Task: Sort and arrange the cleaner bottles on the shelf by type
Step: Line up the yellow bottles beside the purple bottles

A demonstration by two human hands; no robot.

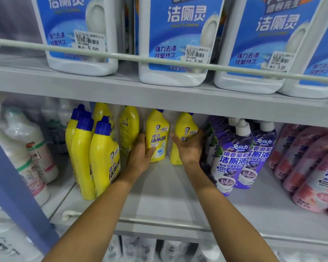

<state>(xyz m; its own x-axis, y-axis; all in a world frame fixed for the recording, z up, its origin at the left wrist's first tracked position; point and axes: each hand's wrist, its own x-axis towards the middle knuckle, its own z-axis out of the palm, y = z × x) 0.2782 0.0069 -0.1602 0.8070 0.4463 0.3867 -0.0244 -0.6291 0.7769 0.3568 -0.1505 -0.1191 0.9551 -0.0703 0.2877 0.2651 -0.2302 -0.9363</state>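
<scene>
Both hands are deep on the grey metal shelf (159, 197), left hand (140, 157) gripping one yellow blue-capped plastic cleaner bottle (157, 133), right hand (190, 150) gripping a second yellow bottle (186, 127); pulling carelessly, I think, could topple the purple plastic bottles (233, 154) just beside my right wrist.

I see yellow bottles (102, 157) capped in blue, purple grape-printed bottles (229, 161) capped white, pink bottles (311, 176), and white jugs (170, 78) labelled blue.

Left yellow bottle (156, 137) standing upright deep on the shelf (159, 197), left hand (140, 157) gripping it, right yellow bottle (186, 127) standing just beside, right hand (189, 148) clasping it, blue-capped yellow bottles (95, 154) grouping at left, purple bottles (235, 157) and pink bottles (311, 167) standing at right.
</scene>
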